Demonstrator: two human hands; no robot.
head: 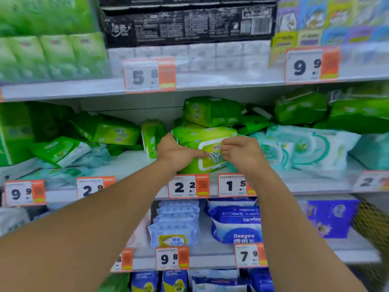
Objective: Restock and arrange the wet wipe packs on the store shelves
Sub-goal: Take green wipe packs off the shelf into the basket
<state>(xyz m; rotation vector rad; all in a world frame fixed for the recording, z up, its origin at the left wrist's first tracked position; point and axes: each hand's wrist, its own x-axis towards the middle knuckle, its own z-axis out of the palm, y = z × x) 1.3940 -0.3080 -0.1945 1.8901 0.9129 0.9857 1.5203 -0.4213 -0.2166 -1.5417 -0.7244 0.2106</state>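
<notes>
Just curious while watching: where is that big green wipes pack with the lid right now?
In the head view, centre: the green wipes pack lies at the middle shelf's front edge, above the 2.2 price tag, between both hands.

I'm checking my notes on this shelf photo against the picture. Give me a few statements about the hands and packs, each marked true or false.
1. Both hands are at the green wet wipe pack on the middle shelf. True.
2. The left hand rests at the pack's left end. True.
3. The right hand holds a blue pack. False: its fingers are curled at the green pack's label.
4. Another green pack lies on top, behind it. True.
5. The price tag below the pack reads 9.9. False: it reads 2.2.
</notes>
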